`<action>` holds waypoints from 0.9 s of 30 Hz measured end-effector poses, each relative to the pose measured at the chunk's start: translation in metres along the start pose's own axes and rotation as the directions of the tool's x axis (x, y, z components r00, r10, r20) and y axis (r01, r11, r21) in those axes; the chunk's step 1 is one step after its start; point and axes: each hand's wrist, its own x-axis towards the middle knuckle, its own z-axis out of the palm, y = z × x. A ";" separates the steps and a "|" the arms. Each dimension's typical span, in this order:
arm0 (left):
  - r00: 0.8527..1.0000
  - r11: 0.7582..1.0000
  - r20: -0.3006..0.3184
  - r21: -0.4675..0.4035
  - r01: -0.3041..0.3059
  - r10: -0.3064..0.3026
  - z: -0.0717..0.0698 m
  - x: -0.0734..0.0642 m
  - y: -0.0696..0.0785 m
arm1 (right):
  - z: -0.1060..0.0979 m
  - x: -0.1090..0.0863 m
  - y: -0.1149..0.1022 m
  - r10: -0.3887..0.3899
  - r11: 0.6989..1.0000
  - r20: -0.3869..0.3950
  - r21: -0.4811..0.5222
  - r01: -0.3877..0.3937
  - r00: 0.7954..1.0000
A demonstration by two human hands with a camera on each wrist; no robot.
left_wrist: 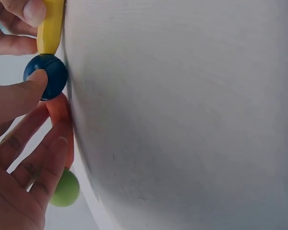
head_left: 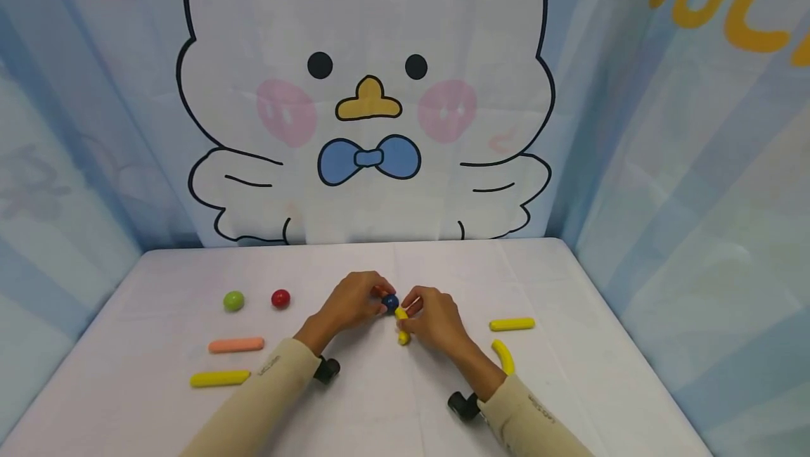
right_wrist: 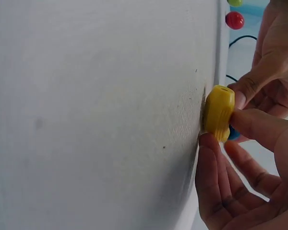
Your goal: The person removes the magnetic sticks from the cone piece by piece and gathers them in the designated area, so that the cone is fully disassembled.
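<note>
My left hand (head_left: 356,300) pinches a dark blue ball (head_left: 390,303) near the table's middle. From the right, my right hand (head_left: 433,318) grips a short yellow stick (head_left: 403,338), which has a hole in its end in the right wrist view. In the left wrist view the yellow stick (left_wrist: 49,28) meets the blue ball (left_wrist: 53,76); whether they are joined I cannot tell. Behind the left fingers, that view also has an orange stick (left_wrist: 61,111) touching or close to the ball, and a green ball (left_wrist: 66,189) beyond it. My left hand hides part of both.
On the left of the white table (head_left: 443,415) lie a green ball (head_left: 233,301), a red ball (head_left: 280,299), an orange stick (head_left: 236,345) and a yellow stick (head_left: 220,378). A straight yellow stick (head_left: 512,324) and a curved yellow piece (head_left: 504,356) lie right of my right hand.
</note>
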 end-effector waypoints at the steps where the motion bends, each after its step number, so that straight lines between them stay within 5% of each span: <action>1: 1.000 1.000 0.001 -0.001 0.003 -0.003 0.000 0.000 0.000 | 0.001 0.001 0.000 0.006 1.000 -0.004 -0.001 -0.006 1.000; 27: 1.000 1.000 -0.004 0.007 -0.008 0.008 -0.002 -0.001 -0.002 | -0.015 -0.016 -0.004 0.049 0.997 -0.007 -0.063 -0.050 0.999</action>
